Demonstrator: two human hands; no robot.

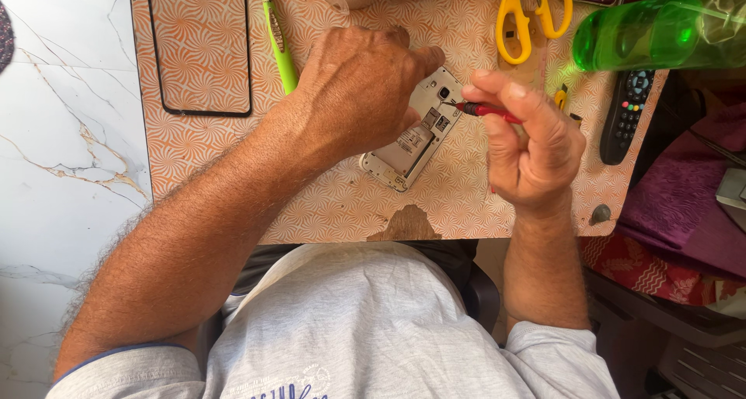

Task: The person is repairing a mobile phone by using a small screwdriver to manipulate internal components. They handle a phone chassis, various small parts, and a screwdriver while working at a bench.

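Two hands (435, 111), one phone (416, 135), one screwdriver (486, 110)

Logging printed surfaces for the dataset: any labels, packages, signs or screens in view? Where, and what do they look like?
Label: pale rectangular sticker inside the opened phone, table centre, under the left hand; the right hand holds a red screwdriver to the phone.
Screen frame: thin black empty rectangle, upper left of table.
No packages or signs.

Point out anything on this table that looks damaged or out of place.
The table covering is torn at the near edge: a patch of the orange patterned surface has peeled away and shows brown underneath. The phone under the left hand lies open with its back cover off, the right hand holding a red screwdriver to it.
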